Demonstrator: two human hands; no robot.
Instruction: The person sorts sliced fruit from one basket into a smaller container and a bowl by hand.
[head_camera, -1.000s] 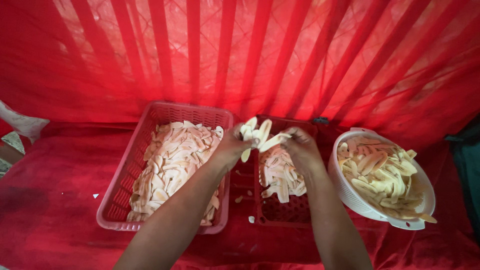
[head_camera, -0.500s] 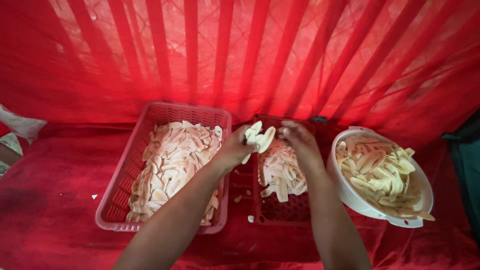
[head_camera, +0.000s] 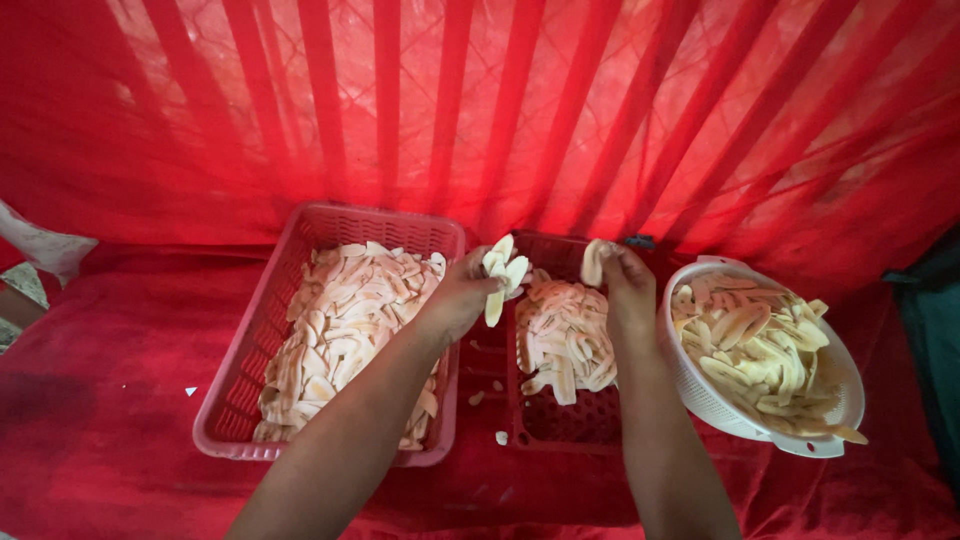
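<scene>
My left hand (head_camera: 462, 296) holds a small bunch of pale slices (head_camera: 503, 272) fanned upward, above the gap between the two red baskets. My right hand (head_camera: 625, 282) pinches a single slice (head_camera: 594, 262) over the far end of the small dark red basket (head_camera: 560, 425), which holds a loose pile of slices (head_camera: 565, 337). The two hands are a short way apart. To the left, the large pink basket (head_camera: 228, 405) is filled with a layer of slices (head_camera: 345, 330).
A white colander (head_camera: 735, 420) heaped with slices sits tilted at the right, touching my right wrist. Everything rests on a red cloth (head_camera: 100, 400). A few loose bits (head_camera: 501, 437) lie between the baskets. Red netting hangs behind.
My hands, joined on one bunch a second ago, have separated: the right hand pulled one slice away to the right, and the left hand keeps the rest.
</scene>
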